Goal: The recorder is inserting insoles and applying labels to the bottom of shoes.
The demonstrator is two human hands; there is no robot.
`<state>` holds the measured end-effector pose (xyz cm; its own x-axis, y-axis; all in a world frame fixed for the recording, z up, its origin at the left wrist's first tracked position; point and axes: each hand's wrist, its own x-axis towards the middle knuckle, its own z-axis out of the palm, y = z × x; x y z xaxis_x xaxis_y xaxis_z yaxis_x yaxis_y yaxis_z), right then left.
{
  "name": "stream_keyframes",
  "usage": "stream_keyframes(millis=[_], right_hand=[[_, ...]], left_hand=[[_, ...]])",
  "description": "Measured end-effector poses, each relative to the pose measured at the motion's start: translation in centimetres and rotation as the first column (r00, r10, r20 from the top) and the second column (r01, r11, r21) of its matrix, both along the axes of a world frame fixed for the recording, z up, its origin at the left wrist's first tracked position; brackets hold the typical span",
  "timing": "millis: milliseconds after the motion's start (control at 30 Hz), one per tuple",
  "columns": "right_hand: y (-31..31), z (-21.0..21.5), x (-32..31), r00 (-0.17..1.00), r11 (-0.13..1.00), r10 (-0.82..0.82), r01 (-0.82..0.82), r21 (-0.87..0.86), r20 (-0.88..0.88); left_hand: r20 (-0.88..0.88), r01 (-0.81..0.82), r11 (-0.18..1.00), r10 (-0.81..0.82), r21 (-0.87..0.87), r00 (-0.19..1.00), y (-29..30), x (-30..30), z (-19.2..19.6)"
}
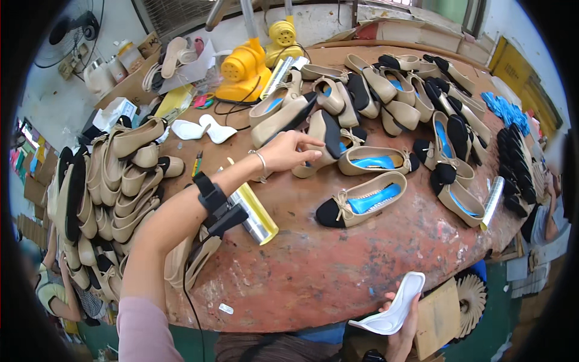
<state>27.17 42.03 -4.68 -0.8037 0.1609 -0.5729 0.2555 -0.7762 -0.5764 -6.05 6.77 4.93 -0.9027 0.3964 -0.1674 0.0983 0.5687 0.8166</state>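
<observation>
My left hand (291, 152) is stretched over the table with its index finger extended and holds nothing. Its fingertips are next to a beige flat shoe (329, 130) lying with its black sole up; I cannot tell whether they touch it. Near this hand sit two beige ballet flats with blue lining, one (371, 161) behind and one with a black toe and bow (362, 199) in front. At the table's front edge, my right hand (408, 323) grips a white insole (395, 308), its fingers wrapped around one side.
Many beige and black flats (123, 175) are stacked at the left, with more heaped at the back (386, 90). A yellow-based lamp (244, 69), white insoles (205, 129), a foil roll (256, 217) and blue gloves (505, 111) lie around. A cable (187, 295) hangs from my left wrist device.
</observation>
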Motion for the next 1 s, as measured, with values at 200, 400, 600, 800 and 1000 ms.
stream_keyframes(millis=[200,400,600,800,1000], right_hand=[[-2.3,0.6,-0.5,0.999,0.999,0.034,-0.034,0.017,0.002],[-2.1,-1.2,0.6,0.996,1.0,0.003,-0.003,0.01,0.094],[-2.8,-2.7,-1.2,0.993,0.999,0.041,-0.041,-0.002,0.108],[-1.9,-4.2,-0.7,0.997,0.997,0.014,-0.008,-0.07,0.081],[-1.2,-6.1,0.4,1.0,0.985,0.014,-0.015,-0.17,-0.01]], left_hand=[[-0.59,-0.484,0.741,0.148,-0.465,0.794,-11.6,-7.7,-6.8],[-0.49,-0.455,0.699,0.169,-0.552,0.855,-6.8,-5.1,-2.8],[0.089,0.088,0.803,-0.044,-0.589,0.995,-2.2,-7.4,3.1],[-0.392,-0.098,0.908,-0.077,-0.408,0.917,1.4,-18.1,-4.6],[-0.196,-0.427,0.903,0.425,0.034,0.884,3.8,-21.8,-5.7]])
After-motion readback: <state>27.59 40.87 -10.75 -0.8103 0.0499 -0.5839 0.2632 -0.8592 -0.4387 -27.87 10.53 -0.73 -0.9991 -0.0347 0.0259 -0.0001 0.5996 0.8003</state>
